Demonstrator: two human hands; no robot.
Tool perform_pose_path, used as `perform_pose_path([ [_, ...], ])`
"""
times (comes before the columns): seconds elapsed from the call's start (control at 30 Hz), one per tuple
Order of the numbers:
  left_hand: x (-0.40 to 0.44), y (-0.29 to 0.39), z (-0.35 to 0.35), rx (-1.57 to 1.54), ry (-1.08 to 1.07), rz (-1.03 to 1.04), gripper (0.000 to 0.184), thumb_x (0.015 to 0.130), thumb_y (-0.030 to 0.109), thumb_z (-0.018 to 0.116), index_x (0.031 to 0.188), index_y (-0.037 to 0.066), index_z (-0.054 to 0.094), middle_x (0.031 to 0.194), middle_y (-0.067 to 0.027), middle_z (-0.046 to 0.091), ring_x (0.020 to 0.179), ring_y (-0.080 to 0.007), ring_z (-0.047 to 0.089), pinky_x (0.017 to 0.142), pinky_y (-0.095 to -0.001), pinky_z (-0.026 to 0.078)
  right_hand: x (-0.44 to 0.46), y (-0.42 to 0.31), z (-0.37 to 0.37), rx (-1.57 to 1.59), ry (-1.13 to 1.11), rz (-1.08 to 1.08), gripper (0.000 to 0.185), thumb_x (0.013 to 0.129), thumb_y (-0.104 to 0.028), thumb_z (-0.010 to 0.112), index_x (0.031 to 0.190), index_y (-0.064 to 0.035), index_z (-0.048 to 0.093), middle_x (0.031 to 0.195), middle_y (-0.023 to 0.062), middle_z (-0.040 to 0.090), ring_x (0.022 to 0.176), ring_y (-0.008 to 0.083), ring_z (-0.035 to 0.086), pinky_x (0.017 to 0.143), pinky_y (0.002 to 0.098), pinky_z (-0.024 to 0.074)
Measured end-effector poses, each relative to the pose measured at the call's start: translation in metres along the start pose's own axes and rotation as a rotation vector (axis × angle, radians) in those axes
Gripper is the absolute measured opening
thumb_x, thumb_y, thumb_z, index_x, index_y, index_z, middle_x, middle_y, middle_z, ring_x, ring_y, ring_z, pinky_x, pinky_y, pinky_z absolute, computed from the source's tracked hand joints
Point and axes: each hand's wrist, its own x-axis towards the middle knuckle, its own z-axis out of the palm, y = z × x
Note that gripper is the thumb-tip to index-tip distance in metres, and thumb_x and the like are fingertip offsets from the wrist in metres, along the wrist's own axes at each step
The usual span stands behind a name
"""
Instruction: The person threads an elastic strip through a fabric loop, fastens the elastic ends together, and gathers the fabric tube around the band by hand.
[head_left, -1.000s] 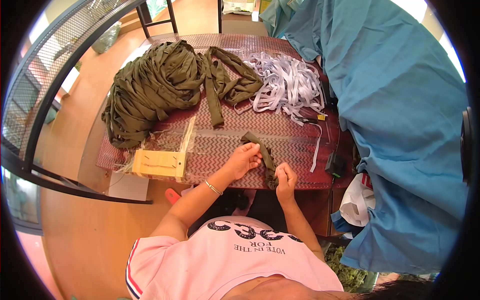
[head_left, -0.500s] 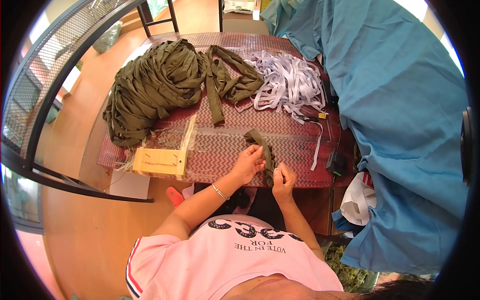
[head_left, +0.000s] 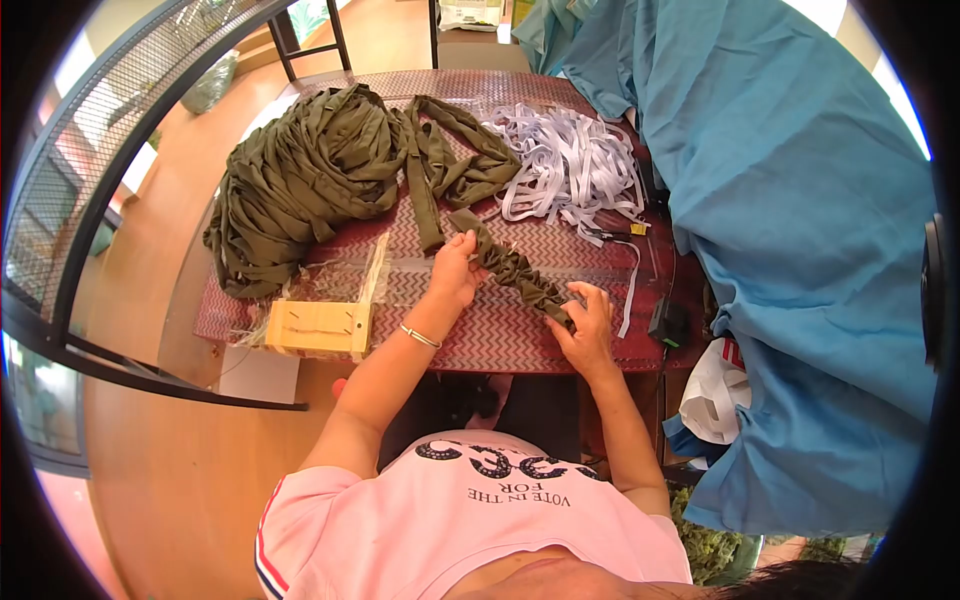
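A gathered olive-green fabric strip [head_left: 515, 272] stretches diagonally between my hands over the red patterned table. My left hand [head_left: 456, 268] pinches it near its flat upper end. At the scrunched lower end, my right hand [head_left: 588, 328] grips it between thumb and fingers. Beyond my left hand lies a loose olive strip [head_left: 425, 200], which joins a large olive fabric pile [head_left: 310, 175]. A tangle of white elastic [head_left: 575, 165] rests behind the held strip, with one end trailing toward the table's front.
A wooden block with nails [head_left: 318, 326] sits at the table's front left. Blue cloth [head_left: 790, 240] hangs along the right side, beside a small black box [head_left: 668, 322]. A black mesh frame [head_left: 125, 135] curves along the left. The table's edge [head_left: 480, 370] runs before me.
My hands have moved apart, the left one up and leftward, the right one slightly right. The strip between them is now stretched out, showing its gathers.
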Motion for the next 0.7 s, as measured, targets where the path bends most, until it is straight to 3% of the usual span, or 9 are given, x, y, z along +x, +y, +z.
perform_pose_path([
  [0.13, 0.015, -0.004, -0.002, -0.123, 0.004, 0.063, 0.017, 0.097, 0.025, 0.048, 0.09, 0.012, 0.056, 0.086, -0.0002, 0.06, 0.077, -0.0153, 0.061, 0.065, -0.0335, 0.051, -0.004, -0.014, -0.003, 0.059, -0.124, -0.014, 0.026, 0.069, -0.016, 0.075, 0.086, -0.0029, 0.061, 0.117, 0.0132, 0.051, 0.108, 0.0313, 0.047, 0.087, 0.0417, 0.0347],
  [0.17, 0.014, -0.005, -0.004, -0.024, -0.026, 0.066, 0.018, 0.097, 0.025, 0.048, 0.089, 0.011, 0.056, 0.085, -0.0003, 0.061, 0.076, -0.0148, 0.062, 0.064, -0.0327, 0.052, -0.004, -0.017, -0.003, 0.076, -0.139, -0.006, 0.027, 0.069, -0.016, 0.074, 0.088, -0.0026, 0.061, 0.118, 0.0132, 0.051, 0.108, 0.0312, 0.047, 0.088, 0.0414, 0.0348],
  [0.23, 0.005, -0.009, -0.008, 0.176, -0.086, 0.075, 0.019, 0.097, 0.024, 0.049, 0.087, 0.01, 0.056, 0.082, -0.0005, 0.061, 0.073, -0.0136, 0.062, 0.063, -0.0311, 0.053, -0.001, -0.02, -0.012, 0.007, -0.058, 0.023, 0.035, 0.071, -0.018, 0.072, 0.1, -0.0027, 0.06, 0.118, 0.015, 0.051, 0.109, 0.0326, 0.047, 0.091, 0.0416, 0.0357],
  [0.3, -0.015, -0.019, 0.004, 0.124, -0.136, 0.059, 0.019, 0.096, 0.024, 0.052, 0.083, 0.01, 0.056, 0.078, 0.0006, 0.062, 0.068, -0.0106, 0.061, 0.059, -0.0279, 0.054, 0.006, -0.021, -0.017, 0.04, 0.04, 0.058, 0.038, 0.073, -0.018, 0.071, 0.106, -0.003, 0.058, 0.117, 0.0163, 0.051, 0.108, 0.0336, 0.048, 0.092, 0.0417, 0.0368],
  [0.33, -0.022, -0.027, 0.007, 0.114, -0.139, 0.037, 0.019, 0.095, 0.024, 0.052, 0.082, 0.011, 0.056, 0.078, 0.0009, 0.062, 0.068, -0.0101, 0.061, 0.059, -0.0275, 0.054, 0.011, -0.019, -0.016, 0.142, 0.038, 0.0, 0.047, 0.076, -0.015, 0.068, 0.118, -0.0025, 0.051, 0.114, 0.0183, 0.052, 0.103, 0.035, 0.052, 0.089, 0.0413, 0.0405],
  [0.43, -0.024, -0.047, 0.009, 0.107, -0.157, -0.004, 0.019, 0.095, 0.026, 0.054, 0.081, 0.013, 0.055, 0.075, 0.0032, 0.059, 0.065, -0.008, 0.058, 0.057, -0.0256, 0.052, 0.018, -0.043, 0.001, 0.404, -0.059, 0.11, 0.051, 0.08, -0.011, 0.064, 0.125, -0.0013, 0.044, 0.111, 0.0198, 0.055, 0.097, 0.0357, 0.056, 0.086, 0.0395, 0.044],
  [0.5, -0.026, -0.053, 0.006, 0.129, -0.159, -0.018, 0.018, 0.095, 0.026, 0.054, 0.082, 0.013, 0.055, 0.072, 0.0044, 0.057, 0.062, -0.0069, 0.056, 0.054, -0.0244, 0.05, 0.006, -0.036, 0.024, 0.456, -0.077, 0.202, 0.045, 0.086, -0.01, 0.057, 0.127, -0.0006, 0.041, 0.112, 0.0213, 0.056, 0.096, 0.0345, 0.059, 0.084, 0.0383, 0.0453],
  [0.53, -0.035, -0.055, 0.014, 0.156, -0.109, 0.046, 0.024, 0.095, 0.026, 0.052, 0.076, 0.012, 0.051, 0.064, 0.0044, 0.048, 0.049, -0.0049, 0.044, 0.044, -0.021, 0.037, 0.001, -0.033, 0.033, 0.465, -0.03, 0.198, 0.043, 0.088, -0.011, 0.055, 0.127, -0.0005, 0.041, 0.112, 0.0215, 0.056, 0.096, 0.0341, 0.059, 0.084, 0.0381, 0.0453],
  [0.7, -0.063, -0.074, 0.003, 0.305, -0.249, 0.037, 0.023, 0.097, 0.023, 0.048, 0.079, 0.009, 0.051, 0.066, 0.0031, 0.05, 0.054, -0.0055, 0.048, 0.048, -0.0198, 0.041, -0.002, -0.04, 0.033, 0.481, -0.028, 0.221, 0.042, 0.094, -0.017, 0.048, 0.131, -0.0002, 0.039, 0.111, 0.0203, 0.057, 0.096, 0.0301, 0.059, 0.084, 0.0359, 0.0451],
])
